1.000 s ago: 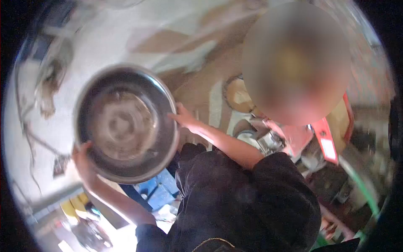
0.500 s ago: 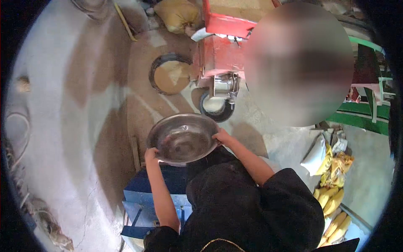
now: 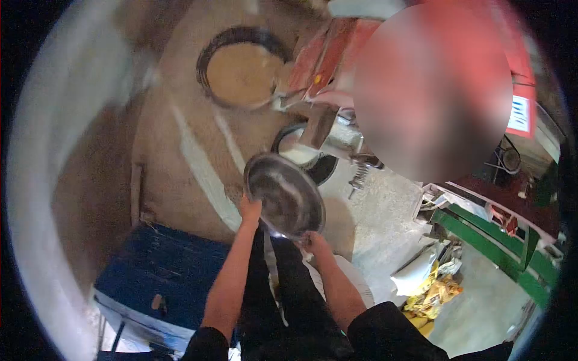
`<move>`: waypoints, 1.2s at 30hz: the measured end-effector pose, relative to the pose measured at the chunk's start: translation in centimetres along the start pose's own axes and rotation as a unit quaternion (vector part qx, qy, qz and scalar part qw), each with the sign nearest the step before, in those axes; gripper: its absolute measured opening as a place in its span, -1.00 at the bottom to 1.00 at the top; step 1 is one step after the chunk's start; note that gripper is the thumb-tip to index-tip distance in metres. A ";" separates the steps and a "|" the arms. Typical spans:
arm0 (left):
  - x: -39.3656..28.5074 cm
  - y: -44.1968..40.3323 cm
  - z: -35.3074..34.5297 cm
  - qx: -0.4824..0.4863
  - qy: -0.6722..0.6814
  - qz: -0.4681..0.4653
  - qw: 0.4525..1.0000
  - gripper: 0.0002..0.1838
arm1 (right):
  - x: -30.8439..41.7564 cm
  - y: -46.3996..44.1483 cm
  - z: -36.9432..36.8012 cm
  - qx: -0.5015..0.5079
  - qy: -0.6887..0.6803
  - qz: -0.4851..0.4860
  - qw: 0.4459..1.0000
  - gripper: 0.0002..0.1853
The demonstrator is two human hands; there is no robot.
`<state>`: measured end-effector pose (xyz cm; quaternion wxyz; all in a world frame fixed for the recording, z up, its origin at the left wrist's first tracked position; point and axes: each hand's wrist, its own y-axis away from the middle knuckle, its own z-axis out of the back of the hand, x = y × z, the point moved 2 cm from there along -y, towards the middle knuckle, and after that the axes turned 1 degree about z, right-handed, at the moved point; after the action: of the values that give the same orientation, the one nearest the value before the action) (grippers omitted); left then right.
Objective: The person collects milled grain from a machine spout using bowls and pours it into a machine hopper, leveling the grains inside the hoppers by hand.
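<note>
A wide metal basin (image 3: 283, 195) is held in front of my legs, tilted, with no contents that I can make out. My left hand (image 3: 250, 209) is closed on its left rim. On the near right rim, the fingers of my right hand (image 3: 311, 242) are closed too. Just beyond the basin, a black tub (image 3: 325, 168) with white grain or meal stands under the metal outlet (image 3: 343, 133) of a red machine (image 3: 325, 57). The basin overlaps part of that tub in view.
Farther off, a large black tub (image 3: 208, 63) holds brown material. To my left stands a blue box (image 3: 174, 265). Bags (image 3: 430, 280) lie on the floor at right, near a green bench (image 3: 481, 240). A blurred oval hides part of the machine side.
The basin has tipped from nearly level to a slant, its right side swung toward me. My view has shifted closer to the tubs and machine. Both hands have kept hold of the rim.
</note>
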<state>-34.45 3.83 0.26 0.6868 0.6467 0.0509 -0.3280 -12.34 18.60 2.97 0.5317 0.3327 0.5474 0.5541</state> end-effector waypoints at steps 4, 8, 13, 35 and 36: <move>0.5 -6.9 -4.3 0.000 0.002 -0.015 1.000 -0.46 | 5.8 -14.4 5.9 0.037 0.374 0.355 0.856 -0.77; 6.5 -15.7 -7.4 0.021 0.201 -0.008 0.979 -0.20 | 8.4 -15.5 3.1 -0.001 0.028 0.162 0.986 -0.73; 15.4 -25.6 -13.6 0.046 0.114 0.017 0.992 -0.27 | 11.0 -18.2 2.4 0.104 -0.017 0.215 0.971 -0.66; 21.9 -15.7 3.5 -0.071 0.223 0.127 0.964 -0.49 | 9.9 -20.5 -4.5 0.091 -0.078 0.283 0.952 -0.69; 22.8 -14.7 5.0 -0.103 0.246 0.125 0.956 -0.46 | 9.7 -21.7 -4.8 0.104 -0.079 0.274 0.953 -0.70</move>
<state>-26.06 -8.76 -22.79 0.7515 0.6341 0.1704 -0.0638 -14.04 23.07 -20.81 0.3632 0.5666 0.4456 0.5903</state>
